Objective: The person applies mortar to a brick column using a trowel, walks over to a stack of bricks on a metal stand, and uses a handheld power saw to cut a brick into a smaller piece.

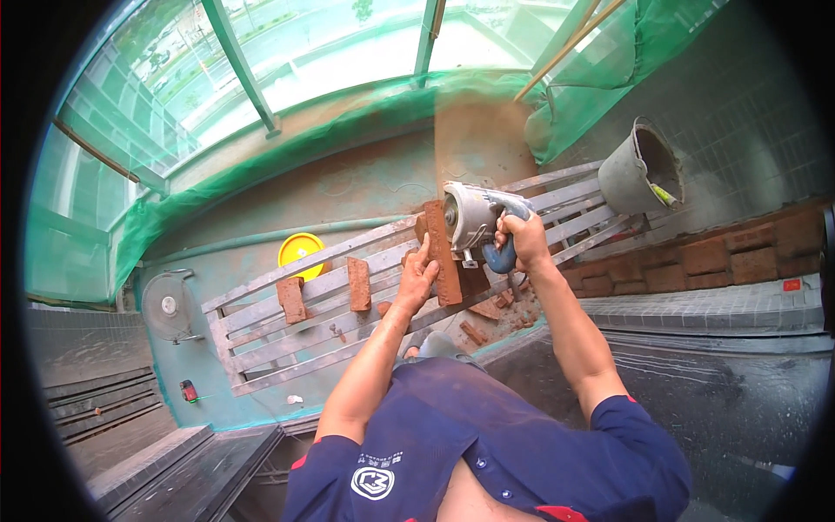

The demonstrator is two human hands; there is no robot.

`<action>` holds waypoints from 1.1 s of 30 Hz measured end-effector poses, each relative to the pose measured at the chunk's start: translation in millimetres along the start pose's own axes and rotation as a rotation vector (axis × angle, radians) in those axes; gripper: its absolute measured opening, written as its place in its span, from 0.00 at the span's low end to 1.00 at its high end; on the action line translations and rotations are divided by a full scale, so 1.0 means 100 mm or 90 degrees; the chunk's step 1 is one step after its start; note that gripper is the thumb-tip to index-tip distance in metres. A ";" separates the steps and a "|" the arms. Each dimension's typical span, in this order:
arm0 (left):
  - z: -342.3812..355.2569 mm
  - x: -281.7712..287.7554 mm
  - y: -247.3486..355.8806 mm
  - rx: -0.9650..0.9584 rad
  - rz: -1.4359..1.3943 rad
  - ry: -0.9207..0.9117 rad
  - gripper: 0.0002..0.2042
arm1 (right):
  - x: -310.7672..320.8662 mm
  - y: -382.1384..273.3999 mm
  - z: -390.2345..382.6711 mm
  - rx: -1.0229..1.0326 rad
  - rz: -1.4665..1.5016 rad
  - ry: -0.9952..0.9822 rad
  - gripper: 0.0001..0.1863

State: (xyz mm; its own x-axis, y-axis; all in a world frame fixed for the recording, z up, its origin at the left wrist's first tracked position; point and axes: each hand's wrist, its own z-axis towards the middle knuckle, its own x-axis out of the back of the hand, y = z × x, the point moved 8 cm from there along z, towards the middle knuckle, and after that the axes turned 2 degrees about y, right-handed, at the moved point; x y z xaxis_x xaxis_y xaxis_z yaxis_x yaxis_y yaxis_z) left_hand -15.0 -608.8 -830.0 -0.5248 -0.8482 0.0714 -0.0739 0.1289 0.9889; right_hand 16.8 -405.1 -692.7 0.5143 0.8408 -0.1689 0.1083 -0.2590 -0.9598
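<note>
My right hand point(525, 240) is wrapped round the handle of a hand-held circular saw point(470, 211), its grey guard against the right side of a long reddish brick point(443, 270). My left hand point(418, 280) grips this brick from the left, index finger stretched along it. The brick lies across a slatted metal bench point(330, 283), its length pointing away from me. The saw's blade is mostly hidden by the guard and brick. To the left on the slats rest two brick pieces, one upright-looking point(358, 284) and one by the bench's left part point(292, 301).
A grey bucket point(623, 178) stands at the bench's right end. Behind the bench is a yellow round container point(301, 256); a fan point(170, 306) stands left. Stacked bricks point(709, 257) line the right. Broken pieces point(474, 333) lie near my feet. Green netting point(348, 116) hangs along the windows.
</note>
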 end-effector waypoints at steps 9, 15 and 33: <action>0.00 -0.06 0.04 0.005 -0.187 -0.056 0.33 | -0.01 -0.05 -0.36 -0.004 -0.057 0.028 0.08; -0.01 -0.10 0.06 0.010 -0.306 -0.081 0.33 | -0.01 -0.03 -0.54 -0.011 -0.066 0.040 0.06; 0.10 -0.16 -0.22 -0.015 -0.270 -0.082 0.33 | -0.04 0.03 -0.93 -0.015 -0.102 0.068 0.02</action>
State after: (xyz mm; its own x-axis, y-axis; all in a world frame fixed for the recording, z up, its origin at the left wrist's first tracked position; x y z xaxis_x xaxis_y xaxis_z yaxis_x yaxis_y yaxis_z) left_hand -13.8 -592.6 -854.2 -0.5543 -0.7519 -0.3568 -0.2865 -0.2301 0.9300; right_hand 94.7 -453.2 -673.8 0.5761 0.8173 0.0115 0.2148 -0.1378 -0.9669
